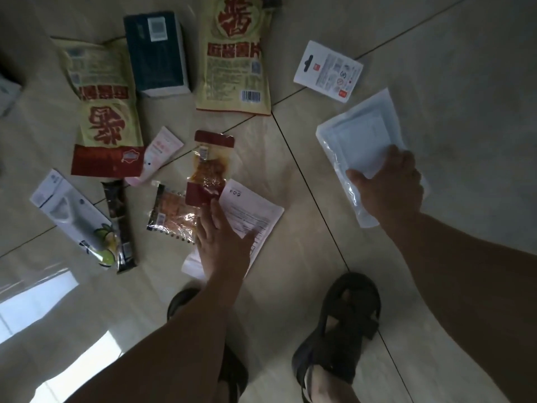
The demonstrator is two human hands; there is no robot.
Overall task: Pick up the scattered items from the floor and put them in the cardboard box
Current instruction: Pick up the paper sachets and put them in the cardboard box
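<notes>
1. Two feet in dark sandals (343,324) stood on the tiled floor (465,68), nearest the camera.
2. Left hand (223,237) lay on a white printed paper packet (250,210), fingers mostly straight and pressing on it, thumb spread to the right. No curl round it that I could see.
3. Right hand (389,187) gripped the near end of a clear plastic pouch with white contents (360,138), thumb on top, fingers round the right edge.
4. Just left of the left hand: small clear snack pack with orange pieces (171,210), touching a red-ended spicy snack pack (210,167).
5. Further left: dark narrow bar wrapper (120,225) beside a white carded pack with lime picture (72,216).
6. Mid-floor: pink-white tube (158,155), overlapping the corner of a large yellow-red snack bag (106,112).
7. Farther: dark teal box with white label (157,50), between that bag and a second yellow snack bag (235,59).
8. Far right: white hang-tab card pack (328,71), just beyond the clear pouch, apart from it.
9. Cardboard box: could not be seen in this view.
</notes>
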